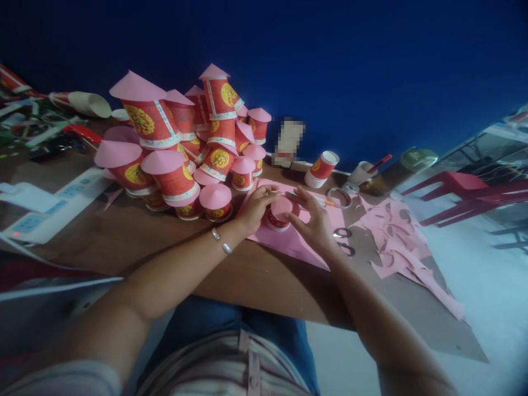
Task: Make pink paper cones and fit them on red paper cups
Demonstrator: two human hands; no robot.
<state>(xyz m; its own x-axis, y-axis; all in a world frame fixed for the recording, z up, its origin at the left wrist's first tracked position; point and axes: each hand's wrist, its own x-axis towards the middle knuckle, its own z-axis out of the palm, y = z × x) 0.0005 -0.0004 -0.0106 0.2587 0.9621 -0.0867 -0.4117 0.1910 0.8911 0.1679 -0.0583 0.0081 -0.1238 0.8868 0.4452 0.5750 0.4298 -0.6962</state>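
Between my hands a small red paper cup stands on a sheet of pink paper, with a pink paper cone on top like a roof. My left hand is at the cone's left and far side, its fingers curled against the edge. On the right side, my right hand holds the cone, thumb at the near rim and fingers behind. A thin white and orange pen-like stick lies by the right fingers. Scissors with dark handles rest right of that hand, partly hidden.
Many red cup lanterns with pink cone roofs are piled at left. A power strip lies beyond them. To the right are a tape roll, stacked cups, pink paper scraps and a red stool.
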